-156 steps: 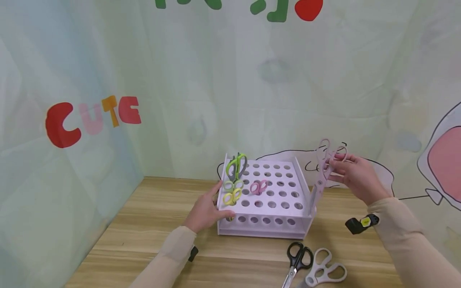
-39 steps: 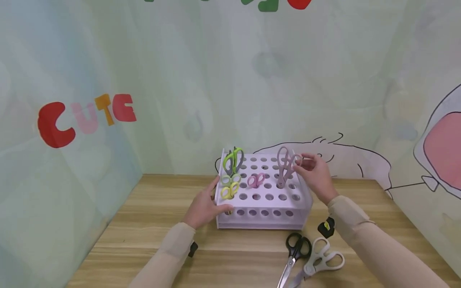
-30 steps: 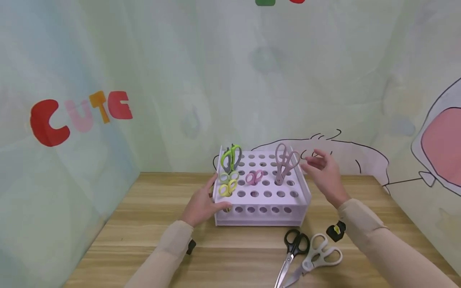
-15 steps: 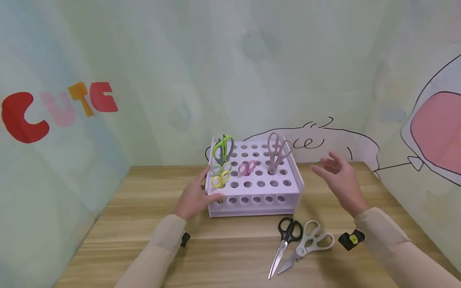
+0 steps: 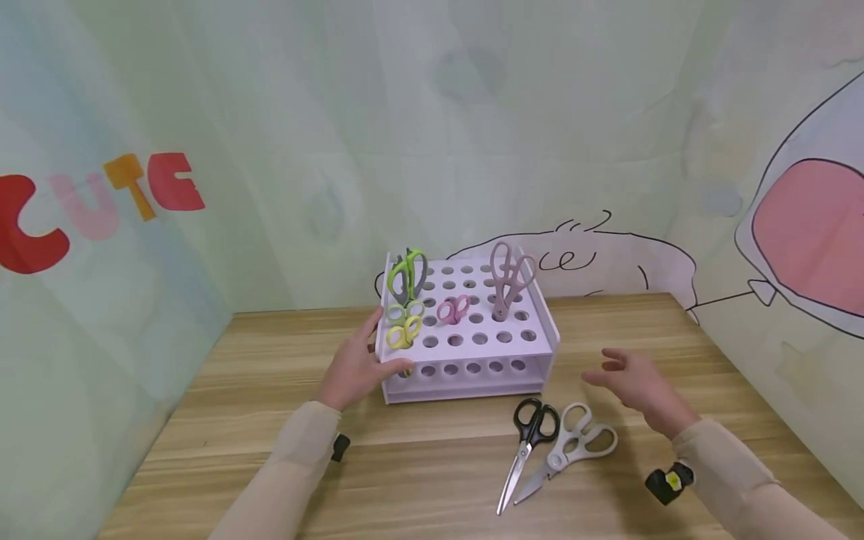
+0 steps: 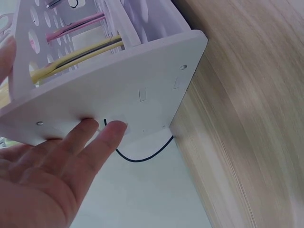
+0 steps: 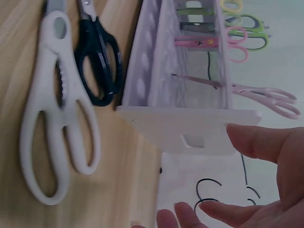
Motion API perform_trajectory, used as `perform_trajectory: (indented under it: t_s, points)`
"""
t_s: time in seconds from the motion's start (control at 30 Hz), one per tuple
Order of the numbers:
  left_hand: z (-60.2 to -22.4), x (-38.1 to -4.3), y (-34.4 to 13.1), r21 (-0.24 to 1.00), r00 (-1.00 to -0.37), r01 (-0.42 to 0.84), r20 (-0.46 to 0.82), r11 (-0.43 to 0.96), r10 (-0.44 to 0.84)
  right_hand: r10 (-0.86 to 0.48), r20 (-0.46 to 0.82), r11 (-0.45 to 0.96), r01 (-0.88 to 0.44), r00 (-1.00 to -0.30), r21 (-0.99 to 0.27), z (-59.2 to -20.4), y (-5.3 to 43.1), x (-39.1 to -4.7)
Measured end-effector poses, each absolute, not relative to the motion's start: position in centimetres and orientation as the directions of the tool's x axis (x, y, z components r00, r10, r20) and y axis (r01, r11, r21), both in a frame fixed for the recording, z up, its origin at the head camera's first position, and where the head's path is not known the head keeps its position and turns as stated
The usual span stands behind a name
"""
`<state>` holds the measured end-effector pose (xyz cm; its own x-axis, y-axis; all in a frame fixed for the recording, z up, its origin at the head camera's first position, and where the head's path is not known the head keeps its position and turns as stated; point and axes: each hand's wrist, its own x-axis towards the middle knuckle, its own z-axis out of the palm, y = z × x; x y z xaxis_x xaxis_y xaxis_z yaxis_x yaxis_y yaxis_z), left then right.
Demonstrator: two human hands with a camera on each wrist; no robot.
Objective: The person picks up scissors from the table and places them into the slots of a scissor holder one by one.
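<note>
My left hand [image 5: 354, 367] holds the left side of a white holed rack [image 5: 466, 388], thumb at the front edge, fingers along the side panel [image 6: 137, 95]. Several scissors stand blades-down in its holes: green-and-grey [image 5: 412, 271], pale green [image 5: 415, 309] and yellow ones [image 5: 413, 325] at the left. A small pink pair [image 5: 454, 311] stands mid-rack, with large dusty-pink scissors [image 5: 500, 304] to its right. Right of the rack, my empty right hand [image 5: 637, 386] hovers with loosely bent fingers. Closest to it lie white-handled kitchen scissors [image 5: 559, 456], beside black-handled scissors [image 5: 523, 448].
A wooden table [image 5: 432, 457] carries everything. Behind it hangs a pale printed curtain [image 5: 324, 150] with coloured letters and a line drawing. The rack's raised side wall [image 5: 543, 311] borders its right edge.
My right hand lowered the dusty-pink scissors into a rack hole, let go, then moved right and down toward the table. The left hand stayed on the rack while the head view shifted.
</note>
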<state>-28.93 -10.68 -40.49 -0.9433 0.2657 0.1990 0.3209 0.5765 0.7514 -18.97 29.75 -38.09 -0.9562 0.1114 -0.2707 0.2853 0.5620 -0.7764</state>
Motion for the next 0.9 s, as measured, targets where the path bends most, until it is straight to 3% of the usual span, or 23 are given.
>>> perform_trajectory:
  t_s: [0.43,0.9]
  points:
    - [-40.5,-28.9,-10.6,0.758,-0.943,0.321,0.198,0.567,0.269,0.102,-0.439,0.683,0.383,-0.893,-0.621,-40.9,29.6,-18.6]
    - [-40.6,-28.8,-10.7,0.745,-0.946,0.316,0.199,0.587,0.258,0.094,-0.424,0.654,0.377,-0.901,-0.656,-42.6,28.5,-19.4]
